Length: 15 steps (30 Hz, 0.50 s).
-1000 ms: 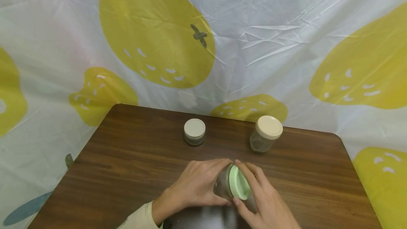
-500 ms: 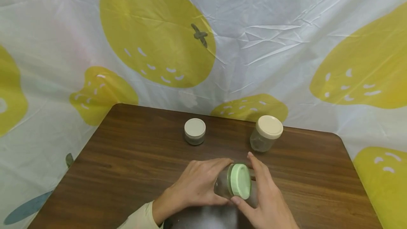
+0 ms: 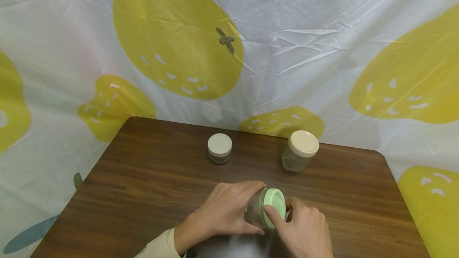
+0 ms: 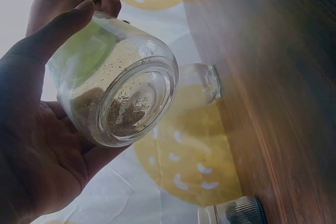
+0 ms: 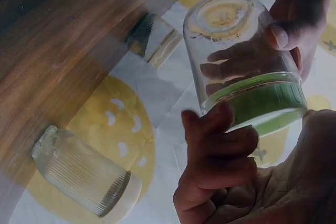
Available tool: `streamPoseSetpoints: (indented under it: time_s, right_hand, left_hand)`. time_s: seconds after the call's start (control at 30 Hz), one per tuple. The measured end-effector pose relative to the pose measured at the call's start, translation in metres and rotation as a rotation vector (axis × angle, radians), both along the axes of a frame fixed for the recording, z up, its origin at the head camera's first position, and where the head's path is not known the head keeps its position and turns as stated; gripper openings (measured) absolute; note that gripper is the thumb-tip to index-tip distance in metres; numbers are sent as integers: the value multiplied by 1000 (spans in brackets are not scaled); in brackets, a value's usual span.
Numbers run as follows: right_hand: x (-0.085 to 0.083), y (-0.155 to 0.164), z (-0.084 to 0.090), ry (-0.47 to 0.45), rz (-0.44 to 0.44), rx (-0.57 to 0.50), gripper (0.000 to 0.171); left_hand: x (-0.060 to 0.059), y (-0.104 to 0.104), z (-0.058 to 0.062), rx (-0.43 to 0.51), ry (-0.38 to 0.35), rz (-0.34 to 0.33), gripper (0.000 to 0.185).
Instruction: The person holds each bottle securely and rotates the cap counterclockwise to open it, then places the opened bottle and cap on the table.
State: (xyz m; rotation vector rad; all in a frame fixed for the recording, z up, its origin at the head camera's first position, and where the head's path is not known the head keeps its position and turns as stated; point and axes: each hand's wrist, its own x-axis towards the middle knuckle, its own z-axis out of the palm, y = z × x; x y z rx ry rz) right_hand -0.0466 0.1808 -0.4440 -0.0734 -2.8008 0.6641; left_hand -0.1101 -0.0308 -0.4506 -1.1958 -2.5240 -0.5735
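My left hand grips a clear glass jar round its body. Tilted on its side above the table, the jar points its pale green lid to the right. Brown specks show at the jar's base in the left wrist view. My right hand pinches the lid, with the thumb on its near side and the curled index finger at the rim. The other right fingers are folded in toward the palm.
A short jar with a white lid stands at the back middle of the wooden table. To its right stands a taller ribbed glass jar with a cream lid. A lemon-print cloth hangs behind.
My right hand first turned with the lid, then its fingers spread off it, and now they are curled at the lid again. The left hand keeps its grip on the jar.
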Motion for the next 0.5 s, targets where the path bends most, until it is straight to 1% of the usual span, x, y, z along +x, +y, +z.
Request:
streamPoseSetpoints:
  time_s: [0.13, 0.27, 0.37, 0.5]
  right_hand:
    - [0, -1, 0, 13, 14, 17, 52]
    - [0, 0, -3, 69, 46, 14, 50]
    - [-1, 2, -6, 140, 105, 19, 48]
    - [-3, 8, -9, 219, 215, 13, 42]
  left_hand:
    - [0, 1, -3, -12, 2, -1, 98]
    - [0, 1, -3, -13, -4, -1, 98]
    - [0, 0, -3, -10, -9, -3, 98]
    - [-1, -1, -3, 1, -12, -7, 98]
